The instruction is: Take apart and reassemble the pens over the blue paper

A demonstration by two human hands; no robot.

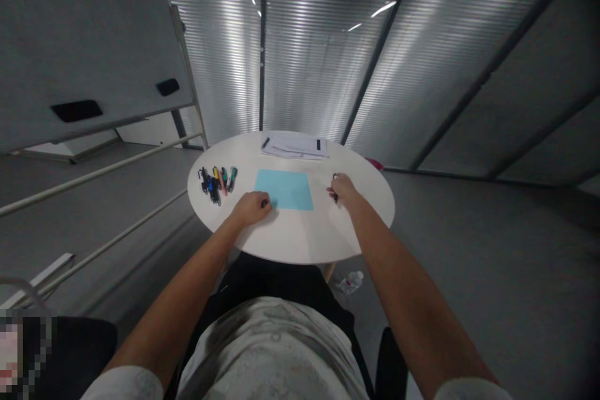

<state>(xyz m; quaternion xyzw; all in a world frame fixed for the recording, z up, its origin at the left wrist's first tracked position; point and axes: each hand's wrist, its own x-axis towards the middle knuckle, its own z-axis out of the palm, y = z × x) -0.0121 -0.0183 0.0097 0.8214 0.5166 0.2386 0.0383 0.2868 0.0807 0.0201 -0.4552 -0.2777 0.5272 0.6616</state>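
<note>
A light blue sheet (pixel 288 189) lies flat on the round white table (pixel 300 240). At its left lower corner is my left hand (pixel 252 208), closed on a small dark thing (pixel 265 203), perhaps a pen cap; too little shows to name it. My right hand (pixel 344 189) is to the right of the sheet, apart from it, with fingers closed around a dark pen (pixel 335 197) whose lower end points down toward the table. Several pens and markers (pixel 216 181) in black, blue, yellow, pink and green lie in a loose group left of the sheet.
White papers (pixel 294 146) are stacked at the table's far edge. A whiteboard stand (pixel 103 176) is at the left. On the floor below the table lies a clear plastic bottle (pixel 350 282). Glass panels with blinds (pixel 304 62) rise behind the table.
</note>
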